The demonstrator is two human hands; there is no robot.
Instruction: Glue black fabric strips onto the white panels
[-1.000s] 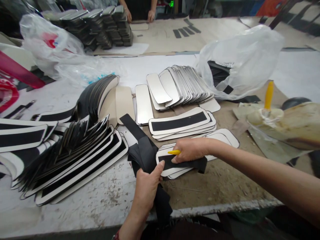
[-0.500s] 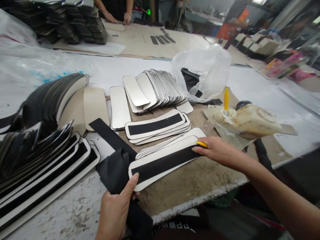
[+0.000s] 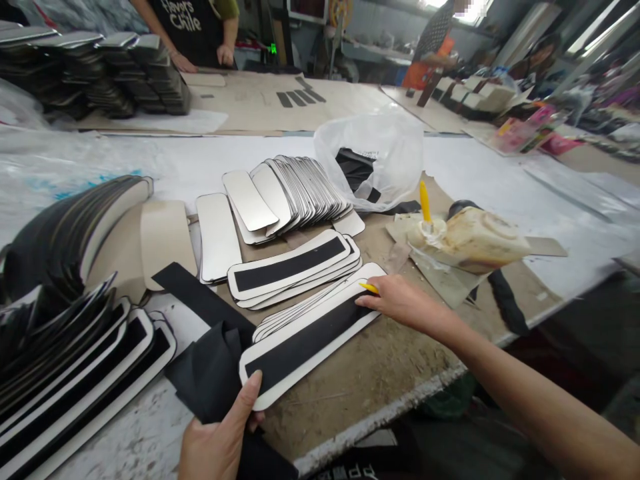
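Head view: nearest me, the person's left hand [image 3: 220, 433] pinches the near end of a white panel [image 3: 320, 356], thumb over it, fingers beneath, a grip narrowed to the panel's thickness, seemingly to steady that end. Folded black fabric [image 3: 207, 367] lies beside that wrist, probably for easy reach. The panel slants between both hands on the table [image 3: 145, 427], one black strip [image 3: 305, 347] along its middle. At its far end the right hand [image 3: 395, 303] has its grip curled around one yellow stick [image 3: 369, 288], mostly hidden, fingertips against the panel as if to flatten it.

Just behind are fanned panel edges [image 3: 295, 317], several, too tight to count; to the left, a big heap of stripped panels [image 3: 135, 373], also beyond counting. Past the fan sits a small pile [image 3: 290, 263], one strip showing on top. Further off, one white panel [image 3: 219, 237] lies alone near a long row of plain panels [image 3: 310, 193]. One yellow handle [image 3: 425, 203] stands in one bottle [image 3: 485, 237], upright perhaps for ready grasping. Beyond, one plastic bag [image 3: 400, 160] gapes around black pieces. Across the far table, a co-worker's two hands rest at its edge.
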